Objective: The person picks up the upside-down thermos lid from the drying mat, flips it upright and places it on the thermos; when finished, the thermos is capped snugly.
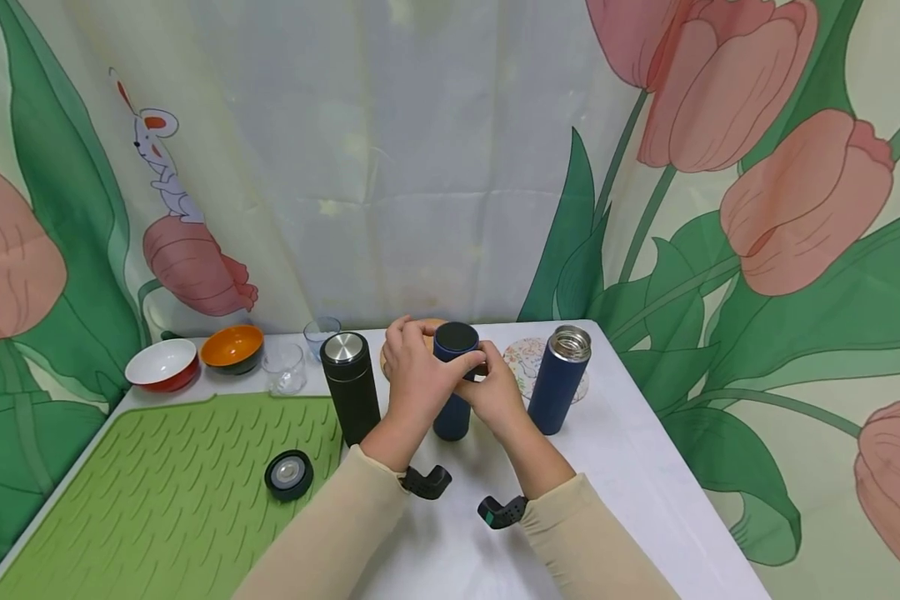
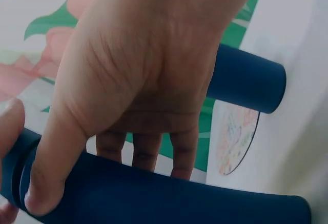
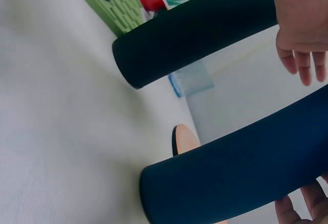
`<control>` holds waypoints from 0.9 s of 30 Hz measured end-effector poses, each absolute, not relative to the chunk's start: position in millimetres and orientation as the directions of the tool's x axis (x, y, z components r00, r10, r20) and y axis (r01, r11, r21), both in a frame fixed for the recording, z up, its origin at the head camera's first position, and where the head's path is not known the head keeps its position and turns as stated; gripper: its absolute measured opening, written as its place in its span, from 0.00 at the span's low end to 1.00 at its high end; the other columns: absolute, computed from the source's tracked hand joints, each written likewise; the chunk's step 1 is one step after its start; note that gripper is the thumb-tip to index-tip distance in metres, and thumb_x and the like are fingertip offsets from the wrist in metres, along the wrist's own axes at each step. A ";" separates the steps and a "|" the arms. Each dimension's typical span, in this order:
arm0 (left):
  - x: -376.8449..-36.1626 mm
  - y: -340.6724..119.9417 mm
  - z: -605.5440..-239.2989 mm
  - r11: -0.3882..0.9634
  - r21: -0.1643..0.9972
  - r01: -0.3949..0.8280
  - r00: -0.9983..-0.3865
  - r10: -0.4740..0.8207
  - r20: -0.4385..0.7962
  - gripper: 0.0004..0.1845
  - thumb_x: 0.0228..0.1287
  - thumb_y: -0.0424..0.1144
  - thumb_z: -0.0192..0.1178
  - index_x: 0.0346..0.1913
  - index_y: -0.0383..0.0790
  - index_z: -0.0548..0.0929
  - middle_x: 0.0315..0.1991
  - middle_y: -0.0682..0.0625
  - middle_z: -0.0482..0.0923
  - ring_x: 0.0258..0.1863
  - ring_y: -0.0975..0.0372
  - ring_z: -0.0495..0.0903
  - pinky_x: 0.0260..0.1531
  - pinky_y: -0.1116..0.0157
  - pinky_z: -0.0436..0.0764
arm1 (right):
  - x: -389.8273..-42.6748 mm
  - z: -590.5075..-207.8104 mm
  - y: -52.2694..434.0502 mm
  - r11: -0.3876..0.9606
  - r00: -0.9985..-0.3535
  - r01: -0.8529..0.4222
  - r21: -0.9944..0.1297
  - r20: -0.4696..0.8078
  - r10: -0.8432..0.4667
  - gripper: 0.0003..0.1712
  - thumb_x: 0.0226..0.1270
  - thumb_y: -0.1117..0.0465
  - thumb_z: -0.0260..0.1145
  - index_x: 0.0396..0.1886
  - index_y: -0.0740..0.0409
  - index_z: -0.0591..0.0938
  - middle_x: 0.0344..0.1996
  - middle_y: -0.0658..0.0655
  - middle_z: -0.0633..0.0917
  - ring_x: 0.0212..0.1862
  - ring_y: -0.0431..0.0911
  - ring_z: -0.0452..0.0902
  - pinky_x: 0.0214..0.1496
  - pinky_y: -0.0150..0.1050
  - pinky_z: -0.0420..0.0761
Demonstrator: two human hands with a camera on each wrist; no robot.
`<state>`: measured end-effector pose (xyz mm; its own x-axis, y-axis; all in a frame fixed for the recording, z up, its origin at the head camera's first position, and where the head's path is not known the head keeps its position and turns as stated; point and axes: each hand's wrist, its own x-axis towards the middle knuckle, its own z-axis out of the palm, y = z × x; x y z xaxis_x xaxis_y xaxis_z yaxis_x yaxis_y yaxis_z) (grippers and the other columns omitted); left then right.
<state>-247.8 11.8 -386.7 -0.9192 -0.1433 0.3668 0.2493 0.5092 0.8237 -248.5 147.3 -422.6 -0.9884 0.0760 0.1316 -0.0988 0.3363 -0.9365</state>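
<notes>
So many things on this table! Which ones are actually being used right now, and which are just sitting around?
In use:
- capped blue flask, gripped by both the left hand and the right hand

Just lying about:
- black flask
- open blue flask, on a patterned coaster
- loose lid on the green mat
- white bowl, orange bowl
- two glass cups

Staged tabletop set: tulip-print backdrop (image 1: 720, 167), white table (image 1: 630, 467).

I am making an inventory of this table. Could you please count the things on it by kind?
Flasks: 3 (black, blue held by both hands, blue open one)
Bowls: 2 (white, orange)
Glass cups: 2 ()
Loose lid: 1
Coasters: 2 (patterned, wooden)
Green mat: 1
Total: 11
</notes>
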 end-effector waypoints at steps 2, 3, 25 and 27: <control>-250.4 8.3 -388.0 0.452 0.848 0.277 -0.927 -0.106 0.359 0.38 0.51 0.62 0.80 0.57 0.43 0.77 0.74 0.42 0.63 0.77 0.48 0.59 0.76 0.40 0.58 | -248.9 -421.9 147.1 0.342 -0.989 -0.101 -0.934 0.133 0.070 0.29 0.60 0.52 0.82 0.59 0.41 0.79 0.56 0.52 0.85 0.61 0.53 0.80 0.58 0.55 0.83; -251.7 6.3 -389.0 0.414 0.864 0.286 -0.933 -0.087 0.350 0.35 0.53 0.60 0.80 0.57 0.45 0.78 0.73 0.43 0.63 0.77 0.49 0.59 0.75 0.40 0.60 | -249.0 -421.3 147.0 0.345 -0.989 -0.103 -0.933 0.133 0.065 0.29 0.60 0.51 0.82 0.59 0.41 0.79 0.57 0.52 0.84 0.61 0.53 0.79 0.58 0.56 0.83; -244.8 15.2 -394.7 0.373 0.871 0.319 -0.916 -0.113 0.384 0.47 0.50 0.61 0.78 0.66 0.42 0.67 0.73 0.42 0.59 0.76 0.48 0.56 0.71 0.42 0.65 | -245.2 -419.8 147.9 0.331 -0.991 -0.090 -0.939 0.116 0.062 0.30 0.61 0.55 0.80 0.62 0.42 0.78 0.54 0.53 0.86 0.56 0.52 0.80 0.52 0.48 0.82; -244.7 18.0 -394.5 0.395 0.872 0.289 -0.919 -0.141 0.368 0.46 0.49 0.62 0.79 0.63 0.42 0.68 0.73 0.42 0.60 0.75 0.47 0.56 0.70 0.43 0.66 | -244.6 -420.2 147.9 0.329 -0.990 -0.097 -0.939 0.124 0.064 0.30 0.62 0.55 0.80 0.62 0.42 0.79 0.53 0.54 0.86 0.54 0.52 0.80 0.51 0.47 0.82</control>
<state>-244.7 18.0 -394.5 -0.9191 -0.1410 0.3680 0.2885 0.3952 0.8721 -244.6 147.9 -420.2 -0.9902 0.0637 0.1243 -0.0968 0.3290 -0.9394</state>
